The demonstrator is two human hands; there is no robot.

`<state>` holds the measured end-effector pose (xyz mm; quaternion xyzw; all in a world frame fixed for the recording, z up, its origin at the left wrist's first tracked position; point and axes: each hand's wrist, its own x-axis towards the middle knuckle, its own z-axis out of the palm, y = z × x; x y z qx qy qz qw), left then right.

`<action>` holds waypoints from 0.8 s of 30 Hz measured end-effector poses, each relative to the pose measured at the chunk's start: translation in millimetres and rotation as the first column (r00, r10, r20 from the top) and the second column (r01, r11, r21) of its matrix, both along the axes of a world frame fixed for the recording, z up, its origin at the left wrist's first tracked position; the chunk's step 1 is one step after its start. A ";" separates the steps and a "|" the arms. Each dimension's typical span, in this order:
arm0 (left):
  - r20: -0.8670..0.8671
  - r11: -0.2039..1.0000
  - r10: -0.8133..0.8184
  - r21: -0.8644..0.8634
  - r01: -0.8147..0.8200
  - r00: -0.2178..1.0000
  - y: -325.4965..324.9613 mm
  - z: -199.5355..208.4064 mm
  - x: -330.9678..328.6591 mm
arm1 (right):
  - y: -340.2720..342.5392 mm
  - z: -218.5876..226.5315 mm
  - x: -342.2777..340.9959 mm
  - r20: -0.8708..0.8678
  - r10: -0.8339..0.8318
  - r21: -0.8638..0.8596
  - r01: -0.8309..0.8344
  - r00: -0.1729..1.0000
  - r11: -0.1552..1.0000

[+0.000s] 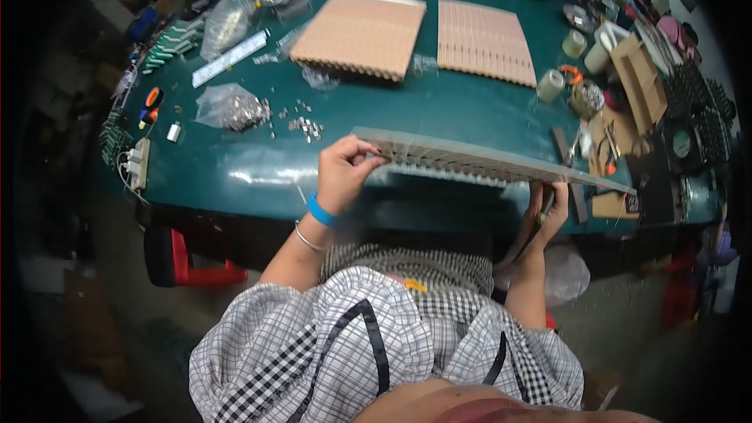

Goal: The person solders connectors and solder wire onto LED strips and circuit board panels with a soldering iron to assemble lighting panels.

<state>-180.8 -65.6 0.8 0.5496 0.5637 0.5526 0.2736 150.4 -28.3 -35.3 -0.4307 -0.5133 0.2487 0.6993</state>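
Running lengthwise left to right above the desk, the long grey panel is pinched near its left end by the left hand, its right half met by the right hand, whose grip cannot be told.

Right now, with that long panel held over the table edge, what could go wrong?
1. The left hand pinches the long panel near one end, so it might tip if those fingers slip; the right hand's hold is partly hidden.
2. The panel's right end sticks out past the right hand and could catch the hand tools beside it.
3. Loose metal pieces lie outside the plastic bag; a careless swing might scatter them.
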 end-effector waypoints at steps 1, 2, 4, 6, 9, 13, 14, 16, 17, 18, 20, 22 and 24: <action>-0.047 1.000 -0.011 0.018 0.012 0.999 -3.9 -0.5 -3.5 | -1.2 -7.8 7.4 0.117 0.079 0.044 -0.085 0.990 0.995; -0.093 0.999 -0.022 0.036 0.025 0.995 -7.9 -0.1 -6.3 | -0.3 -16.2 18.7 0.231 0.158 0.075 -0.180 0.960 0.981; -0.158 1.000 -0.013 -0.018 0.010 0.987 -17.4 3.1 -7.0 | 1.5 -40.3 35.0 0.097 0.302 -0.022 -0.301 0.948 0.953; -0.173 0.997 -0.036 -0.080 0.022 0.984 -19.4 -0.4 -5.0 | -1.5 -34.7 52.8 0.213 0.410 -0.039 -0.412 0.887 0.911; -0.155 0.998 -0.062 0.014 0.065 0.986 -22.0 -9.0 -2.2 | -14.9 -21.6 55.5 0.422 0.427 0.016 -0.477 0.800 0.879; -0.146 0.997 -0.072 0.012 0.074 0.987 -28.6 -6.3 -4.3 | -20.4 -23.0 52.6 0.419 0.435 0.019 -0.487 0.797 0.873; -0.144 0.997 -0.073 0.000 0.074 0.987 -29.5 -7.1 -4.7 | -18.0 -26.1 55.9 0.437 0.449 0.036 -0.514 0.779 0.857; -0.114 0.997 -0.079 0.001 0.080 0.990 -28.1 -9.1 -5.2 | -12.5 -27.7 64.1 0.461 0.457 0.045 -0.534 0.761 0.844; -0.108 0.996 -0.084 -0.005 0.084 0.991 -26.9 -10.3 -4.8 | -9.7 -28.2 68.4 0.480 0.463 0.053 -0.551 0.745 0.833; -0.096 0.997 -0.077 0.003 0.078 0.992 -26.2 -11.9 -4.9 | -7.9 -29.1 69.4 0.496 0.472 0.062 -0.571 0.729 0.818; -0.082 0.997 -0.072 0.006 0.073 0.994 -24.8 -14.3 -4.3 | -7.8 -29.0 69.7 0.489 0.480 0.051 -0.574 0.728 0.817; -0.081 0.997 -0.074 0.025 0.076 0.994 -22.6 -14.5 -3.9 | -6.7 -26.6 69.8 0.483 0.488 0.044 -0.576 0.727 0.816; -0.073 0.997 -0.075 0.022 0.077 0.995 -22.3 -16.2 -5.8 | -5.7 -25.1 69.9 0.505 0.481 0.033 -0.573 0.717 0.819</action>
